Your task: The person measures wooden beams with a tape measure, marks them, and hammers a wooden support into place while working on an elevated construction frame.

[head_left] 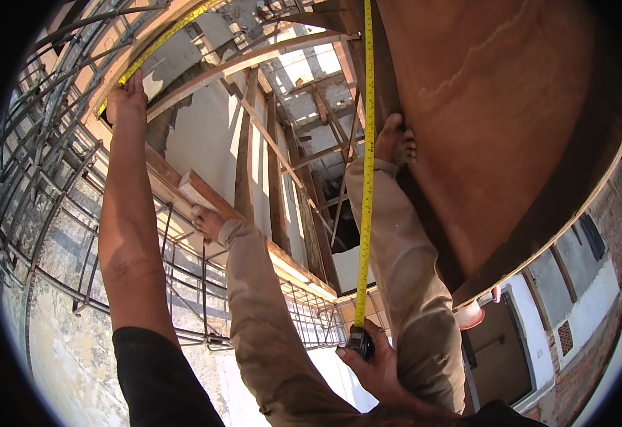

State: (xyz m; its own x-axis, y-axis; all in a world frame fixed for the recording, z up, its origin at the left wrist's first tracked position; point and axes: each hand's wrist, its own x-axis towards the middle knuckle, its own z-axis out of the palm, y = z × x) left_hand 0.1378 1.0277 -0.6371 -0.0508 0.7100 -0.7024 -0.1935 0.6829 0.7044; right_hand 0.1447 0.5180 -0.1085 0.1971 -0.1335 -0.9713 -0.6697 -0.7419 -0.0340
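Note:
My right hand (378,366) grips a black tape measure case (358,343) low in the centre. Its yellow blade (368,213) stretches straight up past the top edge of the view. At the upper left, my left hand (127,99) presses a yellow tape strip (161,44) to the edge of a wooden formwork board (104,71), fingers together; whether both lengths are one tape I cannot tell. My bare left foot (207,222) rests by a timber beam (193,185). My bare right foot (396,142) is beside a large brown panel (489,142).
Steel rebar cages (54,199) line the left side. Timber joists (275,164) span an opening over a lower level, with dark gaps and pale panels below. A brick wall (606,242), a doorway (499,352) and a small reddish round object (471,317) show at lower right.

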